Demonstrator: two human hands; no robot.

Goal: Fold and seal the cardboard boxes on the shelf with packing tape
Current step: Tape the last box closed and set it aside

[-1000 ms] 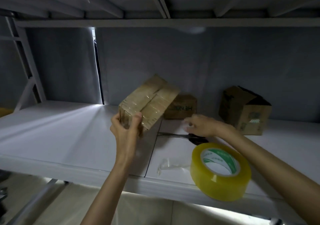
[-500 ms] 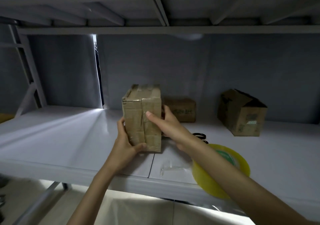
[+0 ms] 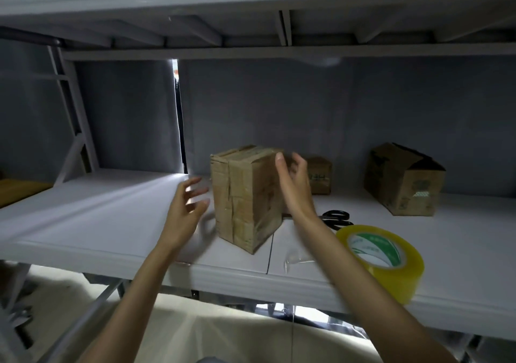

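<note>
Taped cardboard box (image 3: pixel 245 198) stands upright on the white shelf (image 3: pixel 111 217), near the front edge and just left of the seam between the two shelf panels; clear packing tape runs down its near face and over its closed top. Neither hand holds it. The left hand (image 3: pixel 185 206) hovers just to the left of the box — fingers spread and loose, apart from the cardboard. The right hand (image 3: pixel 293 186) is raised at the box's right side with its fingers relaxed and slightly bent, the thumb up near the top right corner; whether it touches the box cannot be told, since the hand is blurred.

A roll of yellowish packing tape (image 3: pixel 382 259) with a green and white core lies tilted at the front edge of the shelf, to the right of the right forearm. Black-handled scissors (image 3: pixel 335 217) lie flat behind the roll, partly hidden by that arm. A small scrap of clear tape (image 3: pixel 296 260) lies on the shelf between the box and the roll.

Further back sit two more boxes — a small printed carton (image 3: pixel 321 175) just behind the right hand, against the grey backdrop, and an open cardboard box (image 3: pixel 405 184) tipped on its side well to the right, its flaps loose.
</note>
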